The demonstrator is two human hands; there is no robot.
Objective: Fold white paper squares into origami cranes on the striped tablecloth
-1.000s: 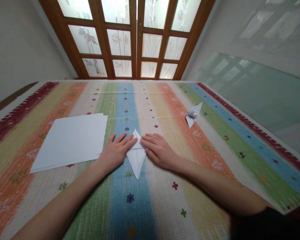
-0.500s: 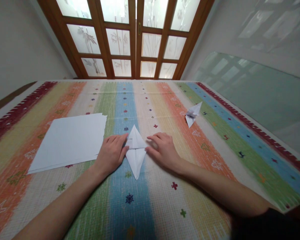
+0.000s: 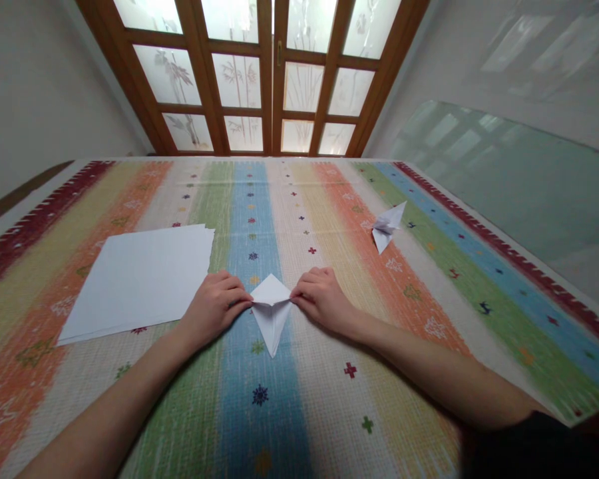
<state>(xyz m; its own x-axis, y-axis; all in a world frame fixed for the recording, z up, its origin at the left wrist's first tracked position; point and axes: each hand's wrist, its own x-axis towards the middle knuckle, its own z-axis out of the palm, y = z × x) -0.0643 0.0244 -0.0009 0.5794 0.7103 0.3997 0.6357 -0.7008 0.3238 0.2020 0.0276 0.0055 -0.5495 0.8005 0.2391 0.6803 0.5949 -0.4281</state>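
Folded paper [image 3: 272, 326], pinched at either side by left hand [image 3: 214, 303] and right hand [image 3: 324, 301].
Risk: uneven pull could skew or tear it.

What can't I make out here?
In the head view:
Palms of the left hand and right hand: behind the hands' backs.
Underside of the held paper: beneath its upper folds.
Number of white sheets: stacked, edges too fine to count.
Tops of the doors: cut off by the picture's upper edge.

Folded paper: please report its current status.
Left hand, right hand: pinching opposite side corners of folded paper. Paper creased across middle. White sheets left, second folded piece farther right; neither blocking.
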